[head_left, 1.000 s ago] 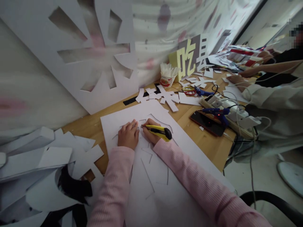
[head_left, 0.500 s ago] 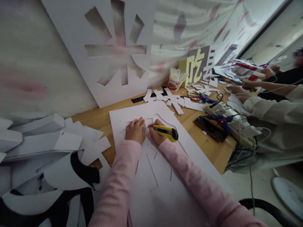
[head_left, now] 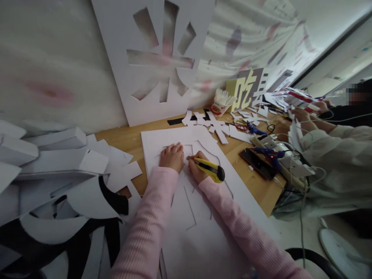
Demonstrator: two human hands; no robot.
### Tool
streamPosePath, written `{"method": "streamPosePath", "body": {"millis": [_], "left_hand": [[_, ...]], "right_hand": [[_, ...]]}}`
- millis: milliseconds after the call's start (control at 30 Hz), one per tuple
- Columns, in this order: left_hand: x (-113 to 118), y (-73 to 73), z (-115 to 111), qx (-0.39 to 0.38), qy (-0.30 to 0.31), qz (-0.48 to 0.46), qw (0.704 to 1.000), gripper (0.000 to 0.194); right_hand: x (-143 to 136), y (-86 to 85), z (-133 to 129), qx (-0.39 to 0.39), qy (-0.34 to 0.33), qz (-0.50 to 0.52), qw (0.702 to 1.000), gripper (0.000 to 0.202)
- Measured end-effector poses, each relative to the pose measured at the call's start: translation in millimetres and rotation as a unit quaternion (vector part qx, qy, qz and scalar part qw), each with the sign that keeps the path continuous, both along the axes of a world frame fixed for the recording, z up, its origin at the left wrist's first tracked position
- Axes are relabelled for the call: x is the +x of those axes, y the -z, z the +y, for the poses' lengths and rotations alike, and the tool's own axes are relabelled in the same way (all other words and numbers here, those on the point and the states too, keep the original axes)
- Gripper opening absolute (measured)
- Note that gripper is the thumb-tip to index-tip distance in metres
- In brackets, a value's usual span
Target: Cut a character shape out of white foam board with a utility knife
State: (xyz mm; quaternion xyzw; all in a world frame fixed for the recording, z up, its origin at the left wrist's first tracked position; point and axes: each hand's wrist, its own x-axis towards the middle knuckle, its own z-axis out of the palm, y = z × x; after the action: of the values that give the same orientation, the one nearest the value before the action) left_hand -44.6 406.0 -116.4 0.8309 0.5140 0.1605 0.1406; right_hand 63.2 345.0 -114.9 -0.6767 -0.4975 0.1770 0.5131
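Observation:
A large white foam board (head_left: 200,240) lies on the wooden table, marked with several thin dark cut or drawn lines. My left hand (head_left: 172,157) rests flat on its upper part, fingers stretched forward and holding nothing. Just to the right, my right hand (head_left: 198,168) grips a yellow and black utility knife (head_left: 211,169). The knife slants, with its tip against or close to the board beside my left fingers. Its blade is too small to make out clearly. Pink ribbed sleeves cover both my forearms.
White and black board offcuts (head_left: 66,155) pile up at left. A board with cut-out strokes (head_left: 114,58) leans on the wall. Beyond my board lie loose white pieces (head_left: 219,131), and a paper cup (head_left: 219,106) stands there. At right are a phone (head_left: 257,163), power strip (head_left: 295,164), blue glue gun (head_left: 270,152) and a co-worker's hands (head_left: 303,116).
The view has turned a little, so most things sit further right. My right hand and the knife have drawn slightly nearer to me. A co-worker's hand has lifted a white piece.

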Motion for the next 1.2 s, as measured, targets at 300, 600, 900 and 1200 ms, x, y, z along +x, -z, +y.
{"method": "streamPosePath", "body": {"millis": [300,600,900,1200], "left_hand": [[0.2,-0.5,0.7,-0.008,0.0,-0.003,1.0,0.042],[-0.2,-0.1,1.2,-0.015,0.001,-0.014,1.0,0.042],[0.7,-0.5,0.4,-0.004,0.0,-0.015,1.0,0.042],[-1.0,-0.2,1.8,0.003,0.002,-0.003,1.0,0.042]], "right_hand": [[-12.3,-1.0,-5.2,0.011,0.048,-0.024,0.999,0.014],[-23.7,-3.7,-16.1,0.008,0.073,-0.031,0.997,0.013],[-25.0,2.7,-16.3,0.003,0.086,0.005,0.996,0.019],[-24.8,1.3,-18.3,-0.01,0.07,0.084,0.994,0.015]]}}
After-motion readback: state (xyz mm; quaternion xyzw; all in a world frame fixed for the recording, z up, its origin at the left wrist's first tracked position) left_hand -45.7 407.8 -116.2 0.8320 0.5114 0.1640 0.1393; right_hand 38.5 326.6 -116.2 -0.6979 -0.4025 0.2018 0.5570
